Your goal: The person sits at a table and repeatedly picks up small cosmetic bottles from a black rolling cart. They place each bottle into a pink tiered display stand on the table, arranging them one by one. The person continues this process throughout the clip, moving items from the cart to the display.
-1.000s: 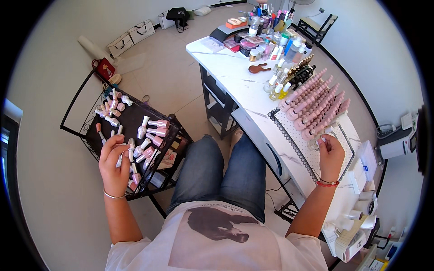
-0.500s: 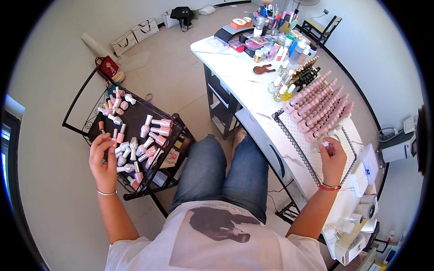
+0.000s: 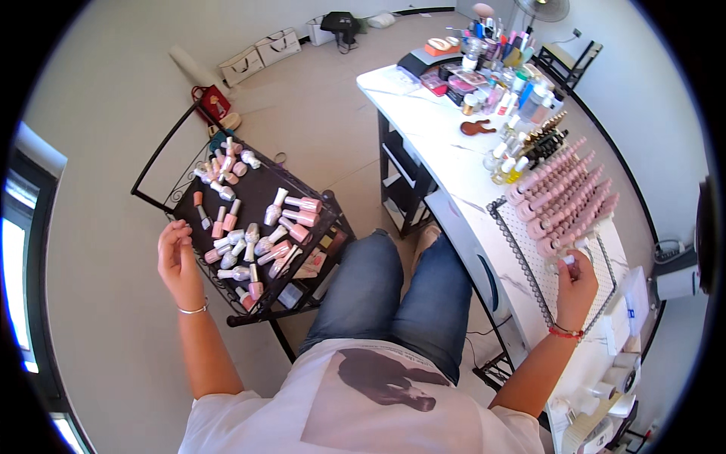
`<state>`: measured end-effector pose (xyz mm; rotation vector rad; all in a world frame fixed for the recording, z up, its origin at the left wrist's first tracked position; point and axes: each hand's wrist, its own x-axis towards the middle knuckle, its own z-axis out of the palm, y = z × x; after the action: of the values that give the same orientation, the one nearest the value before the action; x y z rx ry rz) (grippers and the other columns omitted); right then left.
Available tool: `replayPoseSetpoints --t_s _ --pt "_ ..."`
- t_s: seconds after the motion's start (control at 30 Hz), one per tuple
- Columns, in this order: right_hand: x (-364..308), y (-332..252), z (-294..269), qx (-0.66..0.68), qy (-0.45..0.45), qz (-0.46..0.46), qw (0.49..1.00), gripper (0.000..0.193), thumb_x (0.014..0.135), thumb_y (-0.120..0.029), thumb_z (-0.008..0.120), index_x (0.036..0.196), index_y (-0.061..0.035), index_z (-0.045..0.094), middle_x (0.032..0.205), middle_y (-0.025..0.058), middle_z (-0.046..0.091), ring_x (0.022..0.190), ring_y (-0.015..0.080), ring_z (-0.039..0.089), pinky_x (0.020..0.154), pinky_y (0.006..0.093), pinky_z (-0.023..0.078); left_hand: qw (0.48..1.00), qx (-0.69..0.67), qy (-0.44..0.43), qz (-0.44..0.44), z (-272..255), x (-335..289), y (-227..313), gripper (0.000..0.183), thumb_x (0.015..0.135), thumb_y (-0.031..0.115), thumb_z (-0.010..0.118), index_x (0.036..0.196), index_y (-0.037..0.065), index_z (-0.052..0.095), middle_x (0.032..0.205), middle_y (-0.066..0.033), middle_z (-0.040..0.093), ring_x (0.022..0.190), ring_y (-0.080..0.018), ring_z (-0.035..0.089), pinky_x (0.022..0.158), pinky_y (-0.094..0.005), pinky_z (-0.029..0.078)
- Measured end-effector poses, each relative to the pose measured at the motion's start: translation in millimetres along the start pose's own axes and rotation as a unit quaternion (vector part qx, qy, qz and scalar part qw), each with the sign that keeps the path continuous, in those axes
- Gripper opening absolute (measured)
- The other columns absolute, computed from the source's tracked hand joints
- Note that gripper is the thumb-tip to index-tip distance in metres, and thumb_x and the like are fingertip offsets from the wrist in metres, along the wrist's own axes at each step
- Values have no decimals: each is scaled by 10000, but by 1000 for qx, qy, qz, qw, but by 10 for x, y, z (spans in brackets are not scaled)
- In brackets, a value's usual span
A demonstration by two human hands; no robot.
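Observation:
My right hand (image 3: 576,286) is closed around a small nail polish bottle with a white cap (image 3: 567,259). It hovers over a white dotted mat (image 3: 538,278) with black lace trim, just in front of several rows of pink nail polish bottles (image 3: 561,200). On the other side, my left hand (image 3: 178,253) is raised at the edge of a black cart (image 3: 253,198), fingers curled in toward the thumb. Whatever its fingers hold, if anything, is hidden. Pink, clear and glittery nail polish bottles (image 3: 257,240) lie loose on the cart top, apart from that hand.
The white table (image 3: 423,110) carries jars, brushes and bottles at its far end, plus a brown hand-held item (image 3: 477,128). White containers (image 3: 605,390) stand at its near right. Paper bags (image 3: 278,47) line the far wall; a chair (image 3: 571,64) stands at the back right.
The view has shifted, so the cart and table appear farther right. My left hand has drawn back slightly from the bottles on the cart. The right hand still holds its bottle over the mat.

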<state>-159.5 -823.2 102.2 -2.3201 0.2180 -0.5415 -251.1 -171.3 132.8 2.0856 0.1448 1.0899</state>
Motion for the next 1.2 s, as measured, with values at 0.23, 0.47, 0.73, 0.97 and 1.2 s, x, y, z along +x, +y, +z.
replayPoseSetpoints --t_s 0.23,0.47,0.73,0.97,1.2 --pt "-29 -44 -14 57 -15 18 998 273 872 -7 707 1139 -18 649 689 -18 501 620 75 454 568 218 372 993 -27 63 -101 -162 167 -199 204 956 0 565 1152 -3 621 1193 -74 624 1013 -128 587 878 -264 476" --pt "-29 17 -89 109 66 10 992 215 979 -140 633 1144 -3 647 789 -33 521 683 41 429 597 191 340 958 45 -29 -283 -23 382 -1075 312 904 88 620 1211 38 627 1152 -74 650 974 -143 614 789 -276 495" --pt "-5 170 -93 127 111 11 986 223 1016 -152 576 1110 39 643 1045 67 667 892 110 562 818 249 454 811 448 -187 -327 52 622 -2320 479 770 281 739 1125 -27 644 1146 -269 673 1102 -407 646 971 -438 507" --pt "0 164 -62 133 153 -22 979 202 1011 -162 575 1075 9 663 1001 8 651 787 50 498 689 196 398 784 461 -218 -354 -40 687 -2559 587 676 301 839 1116 -28 632 1118 -253 687 1072 -384 666 941 -439 528" --pt "-56 -114 -142 152 191 -52 968 180 1003 -132 578 1052 26 648 954 36 645 750 57 499 658 212 395 822 461 -208 -263 14 678 -2002 259 685 189 750 826 -25 709 836 -235 713 858 -357 716 807 -441 554"
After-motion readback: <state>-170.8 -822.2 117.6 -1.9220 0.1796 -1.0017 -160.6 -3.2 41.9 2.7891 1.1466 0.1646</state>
